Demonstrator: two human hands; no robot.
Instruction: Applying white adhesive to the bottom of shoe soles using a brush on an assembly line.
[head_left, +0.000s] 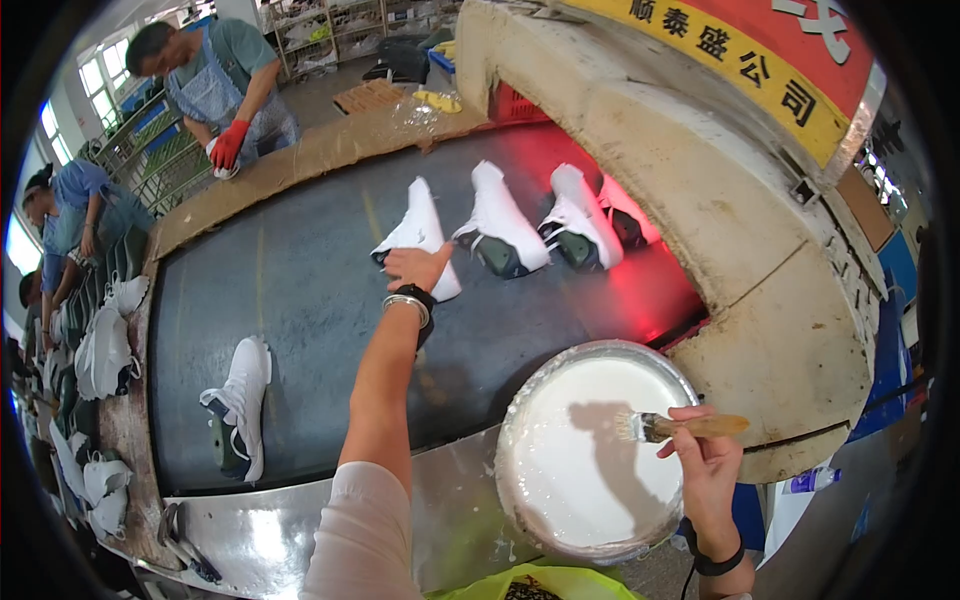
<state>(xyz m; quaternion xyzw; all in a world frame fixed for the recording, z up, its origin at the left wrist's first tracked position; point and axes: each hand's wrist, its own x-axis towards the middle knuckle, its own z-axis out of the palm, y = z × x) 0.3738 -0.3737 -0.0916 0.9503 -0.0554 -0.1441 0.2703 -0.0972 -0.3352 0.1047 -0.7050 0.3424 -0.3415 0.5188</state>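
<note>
My left hand [418,268] reaches across a dark conveyor belt and rests on a white shoe upper [412,225] with dark green parts, its thumb spread from the fingers. Whether it grips the shoe is hard to see. My right hand [708,465] is closed round the wooden handle of a brush [655,427]. The brush's bristles point left, over a round metal basin [508,440] of white liquid [560,450]. To the right of my left hand lie a second white shoe [497,220] and a third [582,215].
Another shoe [240,405] lies near left on the belt [320,330]. A machine housing [770,290] with a red-glowing opening stands right, one shoe [628,212] partly inside. Shoe uppers [105,350] crowd the left edge. Across the belt, a person wears red gloves [230,145]; others work left.
</note>
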